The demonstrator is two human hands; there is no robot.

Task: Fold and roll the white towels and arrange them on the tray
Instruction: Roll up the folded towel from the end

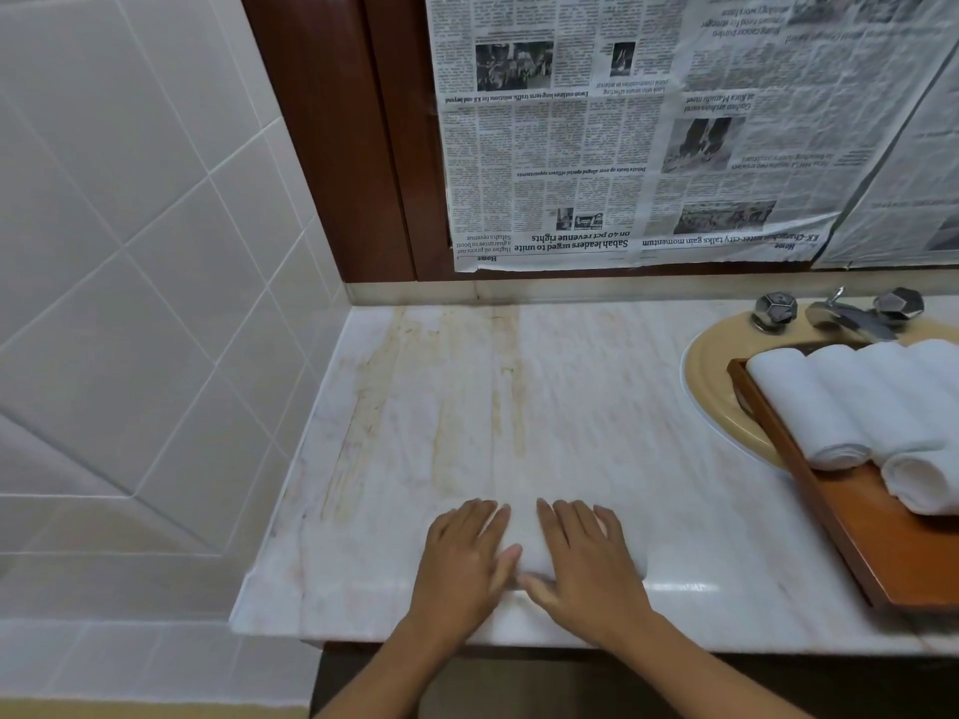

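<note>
1. Pale marble counter [519, 407] fills the middle of your view, streaked with yellowish stains running from back to front on its left half.
2. To your left stands a wall of white tiles [129, 251] set on the diagonal; it meets the counter in the back corner.
3. Behind the counter rises a dark wooden frame [337, 147], and beside it sheets of newspaper [622, 121] hang upside down, covering whatever lies behind them.
4. At the far right sits a yellowish sink [711, 386] with a metal tap [851, 316] between two faceted knobs.
5. A wooden tray [856, 537] rests across the sink and the counter; rolled towels [830, 402] lie side by side in it, touching, with another roll [923, 480] crosswise in front of them.
6. Near the front edge, well apart from the tray, a white towel [521, 531] lies under your palms; motion blur hides its folds.
7. Your left hand [462, 557] presses flat on it, fingers straight and spread.
8. Your right hand [586, 557] lies flat just beside, fingers straight, thumbs nearly touching.
</note>
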